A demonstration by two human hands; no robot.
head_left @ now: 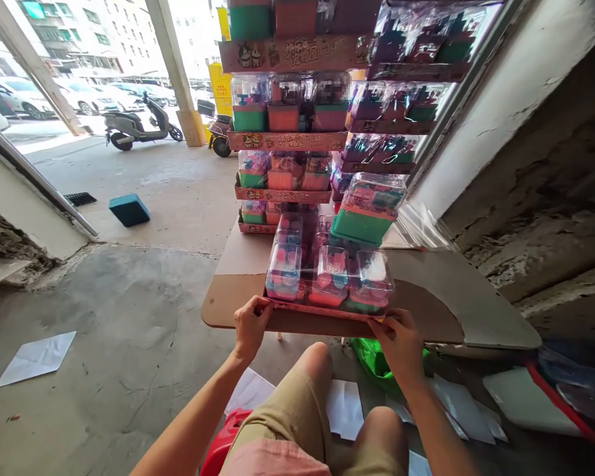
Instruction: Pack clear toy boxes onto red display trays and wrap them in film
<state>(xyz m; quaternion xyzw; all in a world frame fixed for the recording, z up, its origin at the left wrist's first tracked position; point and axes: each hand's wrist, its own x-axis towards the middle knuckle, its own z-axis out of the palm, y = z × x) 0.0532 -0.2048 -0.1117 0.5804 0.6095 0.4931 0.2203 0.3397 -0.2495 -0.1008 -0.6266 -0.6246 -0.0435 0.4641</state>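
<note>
A shallow pink cardboard display tray [322, 309] lies at the near edge of the table. Several clear-lidded plastic boxes [331, 274] with pink, blue and green parts stand in it. My left hand [252, 325] pinches the tray's front left corner. At the front right corner my right hand [400, 340] grips the tray with thumb and fingers. Behind the tray's right side, a larger clear-topped box with a green base [359, 225] sits tilted; what it rests on is partly hidden.
Stacked display trays [287, 141] of similar boxes rise at the back of the table [233, 297], with a second stack [387, 125] to their right. Clear plastic film [421, 228] lies at the right. Below are a green bag [374, 360], paper sheets [344, 410] and a red stool [224, 443].
</note>
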